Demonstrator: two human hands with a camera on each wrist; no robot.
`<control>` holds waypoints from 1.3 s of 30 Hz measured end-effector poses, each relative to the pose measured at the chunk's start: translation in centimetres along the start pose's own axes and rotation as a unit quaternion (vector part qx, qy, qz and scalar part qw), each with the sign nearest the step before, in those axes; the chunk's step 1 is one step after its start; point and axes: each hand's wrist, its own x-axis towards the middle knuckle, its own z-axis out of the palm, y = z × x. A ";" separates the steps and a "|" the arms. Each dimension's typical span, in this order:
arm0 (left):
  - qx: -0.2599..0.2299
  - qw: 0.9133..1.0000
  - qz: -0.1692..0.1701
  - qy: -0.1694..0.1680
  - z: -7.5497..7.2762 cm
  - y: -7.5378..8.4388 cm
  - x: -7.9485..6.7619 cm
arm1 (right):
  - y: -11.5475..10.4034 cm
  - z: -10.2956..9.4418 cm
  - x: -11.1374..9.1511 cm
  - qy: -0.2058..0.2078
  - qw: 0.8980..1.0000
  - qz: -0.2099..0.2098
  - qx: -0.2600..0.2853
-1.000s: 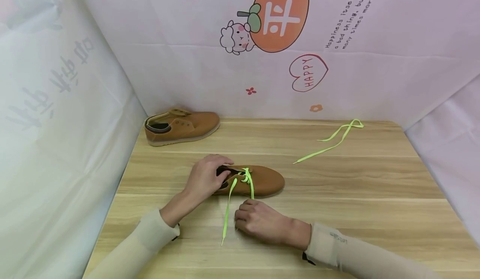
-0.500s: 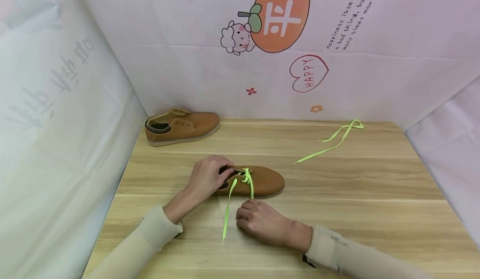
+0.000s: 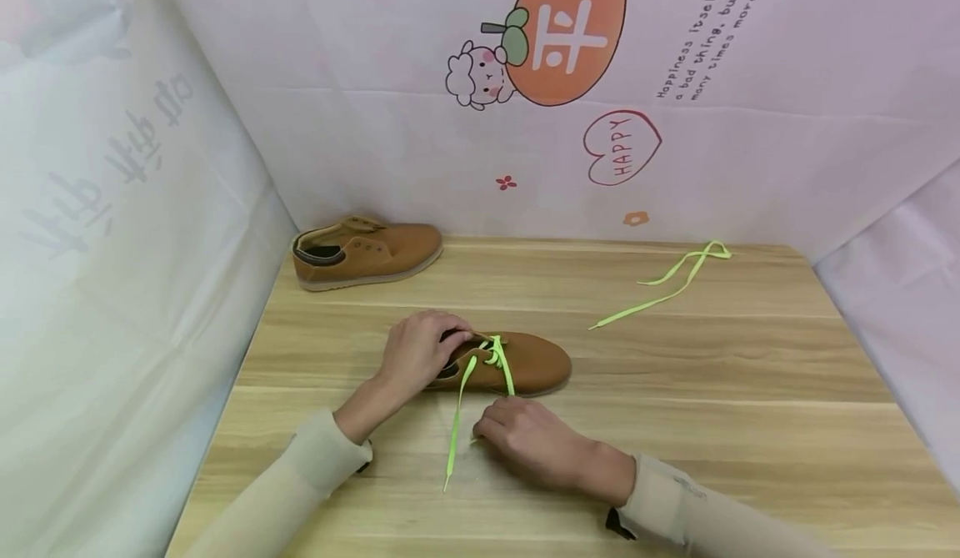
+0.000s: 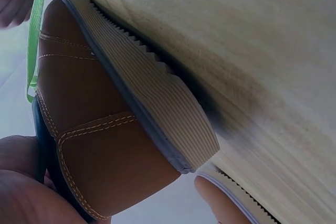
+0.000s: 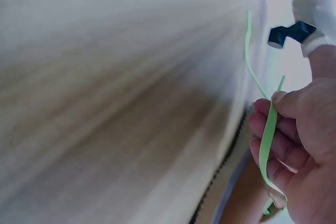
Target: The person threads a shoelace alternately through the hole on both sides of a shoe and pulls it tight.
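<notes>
A brown leather shoe (image 3: 540,362) lies on the table with its toe to the right and a bright green shoelace (image 3: 458,424) threaded through its front eyelets. At the shoe's opening, my left hand (image 3: 412,348) pinches the far upper edge between thumb and fingers. In the left wrist view, the shoe's side and ridged sole (image 4: 152,82) fill the middle. My right hand (image 3: 528,439), on the near side, pinches one lace end (image 5: 268,137) between thumb and fingers. The other end hangs over the near side and lies on the wood.
A second brown shoe (image 3: 382,253), without a lace, stands at the back left. Another green shoelace (image 3: 675,289) lies loosely folded at the back right. White printed fabric (image 3: 375,124) walls the back and sides of the wooden table (image 3: 712,424).
My left thumb and fingers have come together on the shoe's far upper edge. My right hand has turned slightly, still holding its lace end. The head view has shifted a little.
</notes>
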 end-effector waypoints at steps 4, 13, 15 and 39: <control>-0.004 1.000 -0.023 -0.008 -0.1 0.2 0.2 | 0.1 -1.1 0.2 0.024 0.996 0.039 0.073; -0.015 0.998 -0.049 -0.023 -0.1 0.3 0.5 | 0.9 -4.0 1.5 0.118 0.968 0.099 0.196; -0.015 0.998 -0.053 -0.024 -0.1 0.2 0.6 | 1.1 -4.6 1.7 0.131 0.961 0.124 0.212; -0.024 0.994 -0.099 -0.043 -0.1 0.2 1.1 | 4.2 -6.2 4.7 0.112 0.892 0.384 0.211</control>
